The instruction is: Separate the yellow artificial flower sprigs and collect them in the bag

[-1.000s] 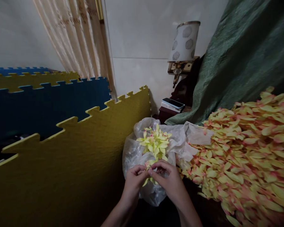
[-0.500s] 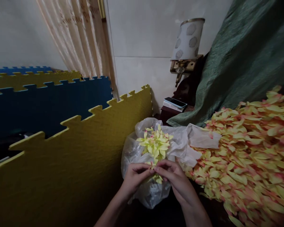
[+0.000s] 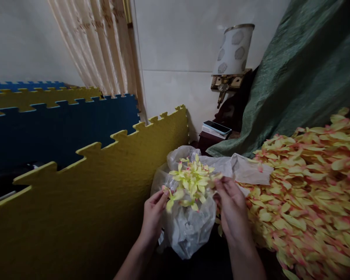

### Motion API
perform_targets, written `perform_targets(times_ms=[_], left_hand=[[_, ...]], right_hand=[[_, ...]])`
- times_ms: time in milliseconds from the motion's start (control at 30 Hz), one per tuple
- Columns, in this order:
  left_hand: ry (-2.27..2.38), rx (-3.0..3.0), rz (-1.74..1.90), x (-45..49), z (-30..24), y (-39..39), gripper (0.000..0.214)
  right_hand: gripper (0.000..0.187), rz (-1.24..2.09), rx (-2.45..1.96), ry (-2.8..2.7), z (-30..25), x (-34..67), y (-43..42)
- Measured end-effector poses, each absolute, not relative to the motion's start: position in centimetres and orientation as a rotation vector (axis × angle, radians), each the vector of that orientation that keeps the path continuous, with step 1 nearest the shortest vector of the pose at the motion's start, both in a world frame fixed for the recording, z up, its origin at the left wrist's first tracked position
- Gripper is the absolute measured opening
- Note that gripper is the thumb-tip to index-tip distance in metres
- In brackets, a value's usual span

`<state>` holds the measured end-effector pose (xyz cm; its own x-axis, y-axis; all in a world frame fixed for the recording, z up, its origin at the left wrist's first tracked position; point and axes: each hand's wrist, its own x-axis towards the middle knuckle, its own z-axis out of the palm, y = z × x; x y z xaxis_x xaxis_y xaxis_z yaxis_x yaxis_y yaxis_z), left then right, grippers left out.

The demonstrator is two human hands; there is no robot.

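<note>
A: Item one, the left hand (image 3: 154, 213)?
B: Thumb and fingers pinched on a yellow-green bloom (image 3: 170, 203), its petals pointing inward, toward the right hand.

A: Item two, the right hand (image 3: 230, 200)?
B: Apart from the left, fingers bent, tips beside a pale petal (image 3: 216, 177). Blurred there; whether they grasp it, I cannot tell.

A: Between the two?
B: One flower bunch (image 3: 194, 177), yellow-green with pink touches, lying on a clear plastic bag (image 3: 189, 233). The bag is crumpled, bulging below the hands and spreading beyond them.

A: Right of the right hand?
B: One large heap of petals (image 3: 306, 194), yellow with pink. A whitish sheet (image 3: 252, 170) meets its edge, just beyond that hand.

A: Left of the left hand?
B: One yellow foam mat (image 3: 105, 202), standing on edge, toothed along the top; a dark blue mat (image 3: 76, 134) behind it.

A: Ahead of both hands?
B: One phone (image 3: 217, 127), lying flat on a white box; above it, one wall lamp (image 3: 235, 48) with a spotted shade. To the phone's right, green cloth (image 3: 268, 101), in folds.
</note>
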<state>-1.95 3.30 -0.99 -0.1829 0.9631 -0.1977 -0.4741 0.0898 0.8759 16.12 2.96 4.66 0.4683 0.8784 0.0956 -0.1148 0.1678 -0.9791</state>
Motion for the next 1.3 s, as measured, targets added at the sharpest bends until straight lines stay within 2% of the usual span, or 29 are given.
perform_targets(times_ms=[100, 333, 433, 567, 633, 767, 900, 1067, 1200, 1300], left_hand=[[1.063, 0.596, 1.45, -2.1, -1.1, 3.5, 0.035], [0.97, 0.623, 1.286, -1.0, -0.5, 3.3, 0.037], [0.991, 0.642, 1.231, -0.8, -0.4, 3.3, 0.037], [0.988, 0.708, 1.261, -0.7, -0.5, 3.3, 0.036], [0.977, 0.728, 1.281, -0.5, -0.5, 3.2, 0.033], [0.928, 0.738, 1.306, 0.0, -0.3, 2.8, 0.028], [0.854, 0.787, 1.156, -0.1, -0.2, 2.5, 0.025], [0.946, 0.657, 1.187, -1.4, -0.8, 2.8, 0.028], [1.03, 0.669, 1.264, -2.2, -1.4, 3.1, 0.029], [1.057, 0.682, 1.268, -2.4, -1.5, 3.0, 0.032]], right_hand=[[0.019, 0.496, -1.212, -0.802, 4.7, 16.4, 4.8], [0.021, 0.406, -1.344, -1.11, 4.0, 17.5, 9.6], [0.025, 0.233, -1.395, -1.176, 4.7, 17.1, 8.9], [0.019, -0.088, -1.369, -1.334, 5.6, 15.7, 5.4], [0.017, 0.034, -1.393, -1.463, 5.4, 15.0, 3.6], [0.014, 0.638, -1.393, -1.633, 4.1, 13.8, 1.6], [0.018, 0.925, -1.249, -1.305, 2.9, 13.9, 1.5], [0.026, 0.95, -1.14, -0.878, 3.5, 15.2, 1.0], [0.03, 0.865, -1.153, -0.829, 4.5, 16.0, 1.1], [0.03, 0.683, -1.203, -0.866, 4.7, 16.5, 2.7]])
